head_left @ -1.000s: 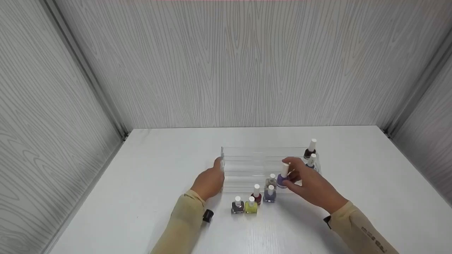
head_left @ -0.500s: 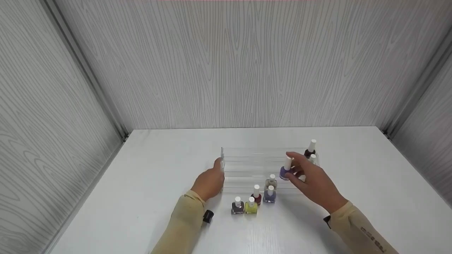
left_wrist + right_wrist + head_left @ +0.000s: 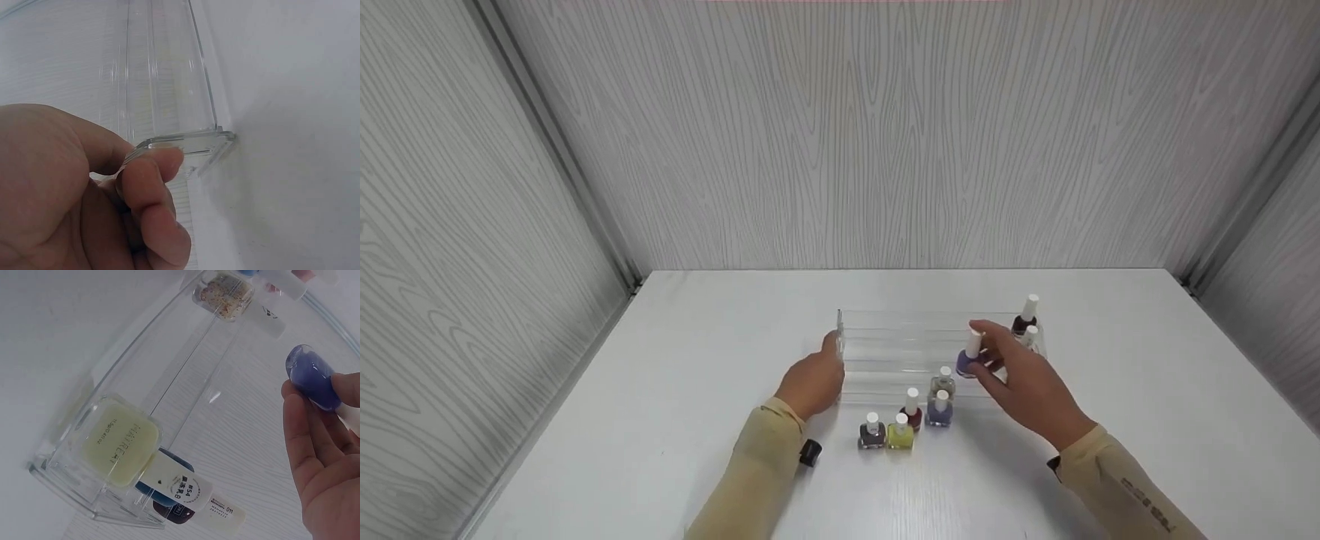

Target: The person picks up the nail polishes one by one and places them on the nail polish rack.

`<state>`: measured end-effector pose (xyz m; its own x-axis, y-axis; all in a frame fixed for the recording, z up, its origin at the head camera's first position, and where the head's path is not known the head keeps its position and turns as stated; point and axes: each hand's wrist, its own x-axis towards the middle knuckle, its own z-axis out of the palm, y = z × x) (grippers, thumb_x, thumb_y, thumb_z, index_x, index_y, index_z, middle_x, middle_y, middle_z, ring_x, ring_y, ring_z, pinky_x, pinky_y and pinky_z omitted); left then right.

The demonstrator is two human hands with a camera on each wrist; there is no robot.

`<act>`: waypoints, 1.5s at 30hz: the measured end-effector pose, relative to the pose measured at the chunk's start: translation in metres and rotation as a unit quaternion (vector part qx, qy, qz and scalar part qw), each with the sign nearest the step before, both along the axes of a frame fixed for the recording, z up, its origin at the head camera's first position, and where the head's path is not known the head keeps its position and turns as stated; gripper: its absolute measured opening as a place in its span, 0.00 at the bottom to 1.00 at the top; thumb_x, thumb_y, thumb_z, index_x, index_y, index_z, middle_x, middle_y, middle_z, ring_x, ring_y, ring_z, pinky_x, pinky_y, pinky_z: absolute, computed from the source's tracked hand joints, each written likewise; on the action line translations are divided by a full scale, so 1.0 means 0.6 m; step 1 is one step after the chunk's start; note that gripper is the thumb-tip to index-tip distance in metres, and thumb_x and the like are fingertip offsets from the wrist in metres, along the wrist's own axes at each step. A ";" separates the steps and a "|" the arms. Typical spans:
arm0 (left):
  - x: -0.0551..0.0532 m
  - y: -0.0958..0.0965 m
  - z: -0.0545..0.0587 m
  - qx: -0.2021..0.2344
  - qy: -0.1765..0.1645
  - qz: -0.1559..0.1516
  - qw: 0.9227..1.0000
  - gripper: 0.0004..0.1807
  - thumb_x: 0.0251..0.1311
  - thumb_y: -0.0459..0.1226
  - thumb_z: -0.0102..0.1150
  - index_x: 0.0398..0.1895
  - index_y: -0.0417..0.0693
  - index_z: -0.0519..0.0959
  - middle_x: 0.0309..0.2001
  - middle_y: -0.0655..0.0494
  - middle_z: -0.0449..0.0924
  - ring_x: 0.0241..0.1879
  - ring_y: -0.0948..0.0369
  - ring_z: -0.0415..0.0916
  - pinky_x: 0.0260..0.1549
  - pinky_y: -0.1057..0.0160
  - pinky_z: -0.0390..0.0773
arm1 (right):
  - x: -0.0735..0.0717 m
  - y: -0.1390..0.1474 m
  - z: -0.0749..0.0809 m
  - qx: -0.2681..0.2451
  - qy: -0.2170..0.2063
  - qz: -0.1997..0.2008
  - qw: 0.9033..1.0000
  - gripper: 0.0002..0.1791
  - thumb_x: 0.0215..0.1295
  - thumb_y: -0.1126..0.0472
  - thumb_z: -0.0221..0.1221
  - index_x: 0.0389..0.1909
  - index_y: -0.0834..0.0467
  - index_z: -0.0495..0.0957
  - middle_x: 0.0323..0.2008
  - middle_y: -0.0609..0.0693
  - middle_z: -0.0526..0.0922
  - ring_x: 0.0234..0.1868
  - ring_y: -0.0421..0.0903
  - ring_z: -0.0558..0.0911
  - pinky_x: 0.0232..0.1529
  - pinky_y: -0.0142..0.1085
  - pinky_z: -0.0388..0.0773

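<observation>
My left hand (image 3: 812, 382) grips the left end panel of a clear stepped acrylic rack (image 3: 885, 345); in the left wrist view its fingers curl at the panel (image 3: 191, 147). My right hand (image 3: 1027, 382) pinches a purple nail polish bottle (image 3: 967, 364), white cap up, over the rack's right half. In the right wrist view the purple nail polish (image 3: 312, 377) is apart from the shelves. A cream nail polish (image 3: 121, 441) stands at the rack's right end, with a dark red one (image 3: 1024, 325) on the step at the back. A glitter nail polish (image 3: 225, 295) sits on the front step.
In front of the rack on the white table (image 3: 697, 345) stand grey (image 3: 871, 436), yellow (image 3: 900, 436), red (image 3: 913, 418) and lavender (image 3: 939, 414) nail polishes. Beside the left sleeve shows a black object (image 3: 810, 453). Wood-grain panels (image 3: 885, 150) enclose the table's back and sides.
My right hand has lifted the purple nail polish back and slightly right from the rack's front, mostly in the first half second. The left hand keeps its hold on the end panel.
</observation>
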<state>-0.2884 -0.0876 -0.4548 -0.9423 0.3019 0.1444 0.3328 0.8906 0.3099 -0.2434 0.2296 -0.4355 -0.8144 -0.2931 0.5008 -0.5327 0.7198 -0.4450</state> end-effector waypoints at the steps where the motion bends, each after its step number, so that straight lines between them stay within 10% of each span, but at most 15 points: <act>1: -0.001 0.000 0.000 0.000 0.001 -0.001 1.000 0.28 0.79 0.34 0.46 0.75 0.31 0.56 0.31 0.41 0.85 0.29 0.49 0.85 0.32 0.49 0.83 | -0.001 0.000 0.000 -0.005 -0.003 -0.001 1.000 0.37 0.67 0.66 0.68 0.73 0.50 0.64 0.46 0.49 0.84 0.42 0.42 0.86 0.44 0.45 0.85; 18: -0.002 0.011 -0.009 -0.068 0.034 -0.021 0.997 0.31 0.74 0.30 0.54 0.74 0.24 0.55 0.26 0.41 0.84 0.23 0.53 0.83 0.25 0.55 0.83 | -0.063 -0.025 0.009 0.047 -0.100 -0.007 0.994 0.32 0.73 0.63 0.63 0.71 0.52 0.59 0.53 0.53 0.82 0.49 0.48 0.86 0.47 0.47 0.84; 30: -0.006 0.021 -0.006 -0.030 0.028 -0.020 0.999 0.29 0.75 0.31 0.52 0.73 0.27 0.57 0.27 0.43 0.84 0.23 0.53 0.82 0.25 0.54 0.81 | -0.089 -0.017 0.000 0.053 -0.133 0.004 0.990 0.28 0.75 0.63 0.61 0.68 0.53 0.59 0.53 0.55 0.82 0.51 0.51 0.86 0.48 0.48 0.84; 45: -0.002 0.017 -0.005 -0.057 0.021 -0.013 0.998 0.31 0.75 0.29 0.51 0.75 0.27 0.54 0.24 0.46 0.82 0.20 0.56 0.79 0.21 0.58 0.80 | -0.092 -0.014 -0.005 0.082 -0.163 0.038 0.982 0.32 0.74 0.61 0.62 0.72 0.54 0.58 0.46 0.52 0.86 0.48 0.48 0.85 0.48 0.48 0.83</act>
